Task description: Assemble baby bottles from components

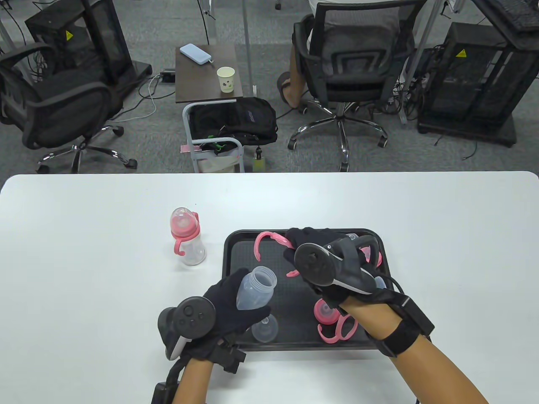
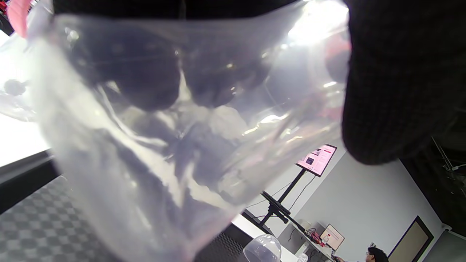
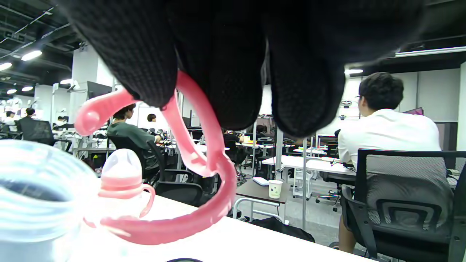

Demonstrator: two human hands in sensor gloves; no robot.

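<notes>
Office desks (image 3: 309,160) only via R wrist

On the surface (image 1: 84,252), 1 assembled bottle (image 1: 188,242) stands left of the tray (image 1: 236,244). In the tray, a dome cap (image 1: 265,329) lies left of a collar with handles (image 1: 332,322). Both hands, left (image 1: 227,307) and right (image 1: 316,261), are above the tray.

Paper cup (image 1: 225,79) and blue power bank (image 1: 196,54) on small brown side table (image 1: 185,86). Black backpack (image 1: 246,120) beneath. Person seated in mesh office chair (image 1: 351,54); empty chair (image 1: 54,105) at left.
</notes>
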